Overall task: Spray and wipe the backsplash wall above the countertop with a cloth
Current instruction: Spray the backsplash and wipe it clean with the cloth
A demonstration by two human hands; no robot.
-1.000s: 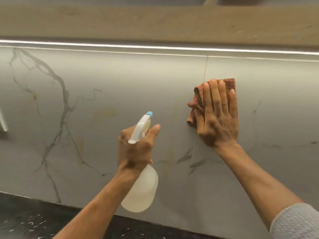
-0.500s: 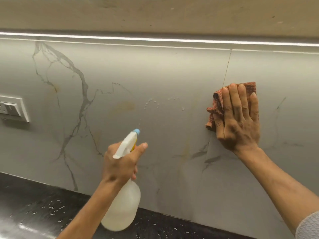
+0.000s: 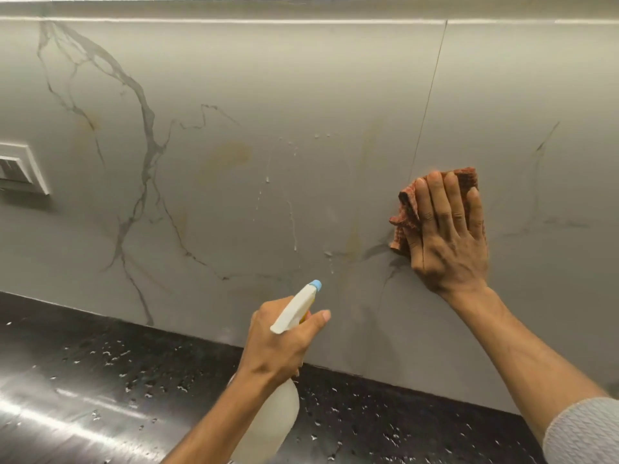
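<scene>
— Why does the left hand hold the spray bottle so low, just over the countertop?

— Judging by the angle, so the blue nozzle points up and in at the backsplash wall. The hand is wrapped tight around the bottle's neck, thumb out to the side; whether a finger rests on the trigger cannot be told, since the white spray head covers it.

— And the other hand?

— The right hand lies flat, fingers together and extended, pressing the cloth against the wall just right of the thin vertical seam. An open palm spreads pressure over the whole wad, which suits wiping a flat surface.

— What is the cloth like?

— Reddish-orange, woven with a waffle-like texture, bunched so its folds stick out past the fingers at the left and top.

— The wall itself?

— Smooth, grey, stone-look panels with dark branching veins and a few faint yellowish stains. Droplets and thin runs of liquid cling between the two hands, so that patch looks sprayed but not yet wiped.

— The bottle?

— Translucent plastic, rounded, pale liquid inside. The countertop is glossy black, speckled with water beads. A white switch plate sits far left, well apart from the wet patch.
</scene>
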